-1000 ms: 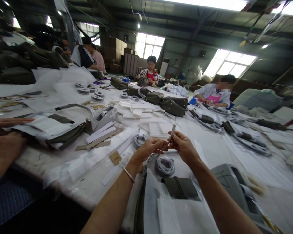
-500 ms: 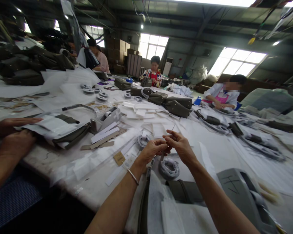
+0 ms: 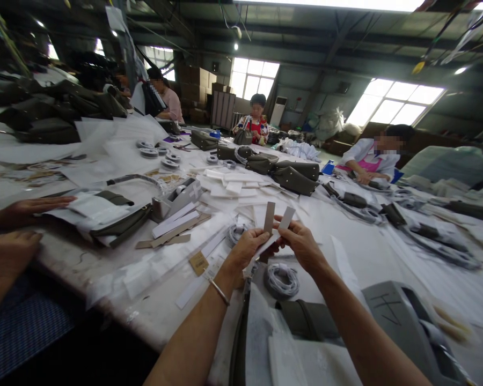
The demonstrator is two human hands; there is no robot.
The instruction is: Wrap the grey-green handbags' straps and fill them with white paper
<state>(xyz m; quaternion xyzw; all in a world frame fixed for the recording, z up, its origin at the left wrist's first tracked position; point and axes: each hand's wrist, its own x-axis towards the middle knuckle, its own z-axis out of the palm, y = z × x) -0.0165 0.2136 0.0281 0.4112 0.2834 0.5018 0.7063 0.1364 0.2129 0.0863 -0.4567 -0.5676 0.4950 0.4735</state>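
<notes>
My left hand [image 3: 248,245] pinches a greyish-brown card strip [image 3: 269,216], which stands upright between thumb and fingers. In my right hand [image 3: 300,242] is a pale card strip [image 3: 287,216], tilted to the right. A white length of card [image 3: 266,245] shows lower down between the hands; whether it joins either strip I cannot tell. Just below my hands lies a wrapped grey coil [image 3: 282,281]. Under my forearms is an olive bag [image 3: 308,319], partly covered by white wrapping [image 3: 290,359].
Left of me, a co-worker's hands [image 3: 8,249] are by another wrapped bag [image 3: 121,225]. Loose card strips [image 3: 173,225] lie near a grey tape dispenser [image 3: 181,198]. A second dispenser [image 3: 402,316] stands at right. Olive bags [image 3: 293,179] and white sheets [image 3: 225,185] lie farther back.
The card, seen nearly edge-on before, now shows its flat faces as two strips spread apart. The co-worker's nearer hand at left has drawn back from the wrapped bag.
</notes>
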